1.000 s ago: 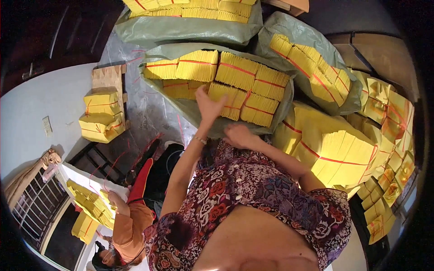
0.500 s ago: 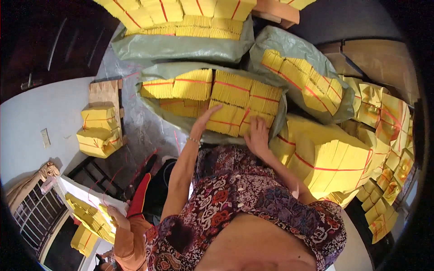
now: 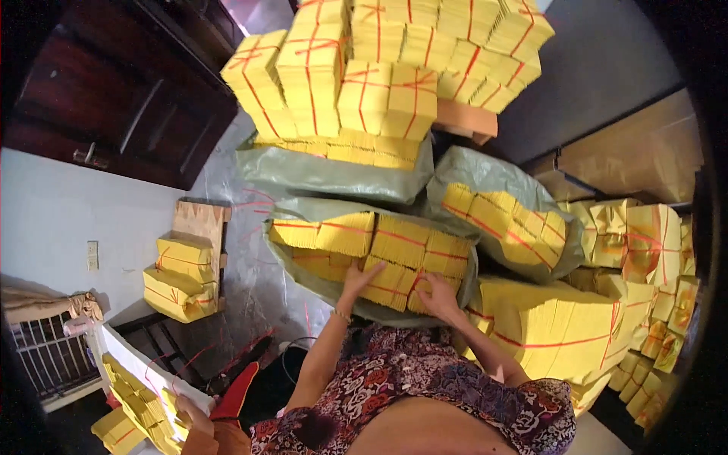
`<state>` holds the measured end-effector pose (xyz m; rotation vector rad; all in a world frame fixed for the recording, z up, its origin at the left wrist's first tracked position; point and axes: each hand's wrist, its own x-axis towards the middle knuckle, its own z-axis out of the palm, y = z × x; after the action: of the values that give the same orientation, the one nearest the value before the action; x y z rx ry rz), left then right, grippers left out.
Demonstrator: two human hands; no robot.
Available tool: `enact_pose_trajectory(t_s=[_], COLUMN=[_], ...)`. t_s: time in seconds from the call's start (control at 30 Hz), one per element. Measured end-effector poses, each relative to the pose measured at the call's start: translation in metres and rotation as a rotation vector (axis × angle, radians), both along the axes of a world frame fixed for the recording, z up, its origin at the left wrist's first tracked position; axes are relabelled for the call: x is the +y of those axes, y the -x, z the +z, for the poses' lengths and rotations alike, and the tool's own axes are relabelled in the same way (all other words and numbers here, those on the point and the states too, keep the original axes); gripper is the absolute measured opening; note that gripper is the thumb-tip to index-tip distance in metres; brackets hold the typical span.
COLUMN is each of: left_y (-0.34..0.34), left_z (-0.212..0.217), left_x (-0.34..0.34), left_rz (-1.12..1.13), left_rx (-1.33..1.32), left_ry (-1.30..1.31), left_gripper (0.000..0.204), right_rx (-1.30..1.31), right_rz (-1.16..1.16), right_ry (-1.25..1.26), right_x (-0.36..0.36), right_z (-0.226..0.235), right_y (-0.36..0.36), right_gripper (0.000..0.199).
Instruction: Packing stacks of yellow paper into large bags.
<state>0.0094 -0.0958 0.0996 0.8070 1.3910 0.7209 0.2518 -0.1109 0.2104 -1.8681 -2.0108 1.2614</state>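
A green sack (image 3: 303, 279) in front of me holds several yellow folded-paper bundles (image 3: 345, 233) tied with red string. My left hand (image 3: 359, 280) lies against the left end of a front bundle (image 3: 387, 286), its fingers stretched out. At that bundle's right end is my right hand (image 3: 440, 297), with curled fingers gripping the paper beside a red string. Its fingertips are partly hidden between the bundles. Both bundles by my hands sit level in the sack's near side.
Behind stands another green sack (image 3: 326, 173) under tall bundle stacks (image 3: 311, 83). A third sack (image 3: 485, 174) and large yellow bundles (image 3: 550, 326) lie to the right. At left are a wooden pallet (image 3: 199, 220) and a co-worker's hand (image 3: 193, 415) beside yellow paper.
The view has tilted up, showing more of the stacks and the door. My left hand has slid down to the front bundle's end; my right fingers have curled in more.
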Motion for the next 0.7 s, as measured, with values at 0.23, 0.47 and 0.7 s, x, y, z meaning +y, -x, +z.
enact_pose_trajectory(t_s=[0.23,0.47,0.7], left_y=[-0.003,0.029,0.056], left_z=[0.048,0.110,0.147], left_x=[-0.012,0.105,0.231], left_rz=[-0.058,0.205,0.415], left_rx=[0.828,0.411,0.180], left_ry=[-0.266,-0.454,-0.541], left_gripper=[0.052,0.035,0.055], right_rx=[0.398,0.235,0.206], right_rz=[-0.145,-0.093,-0.309], right_ry=[-0.340,-0.768,-0.361], right_x=[0.156,0.367,0.492], right_z=[0.051,0.087,0.101], right_y=[0.045,0.126,0.182], right_gripper=[0.023,0.047,0.084])
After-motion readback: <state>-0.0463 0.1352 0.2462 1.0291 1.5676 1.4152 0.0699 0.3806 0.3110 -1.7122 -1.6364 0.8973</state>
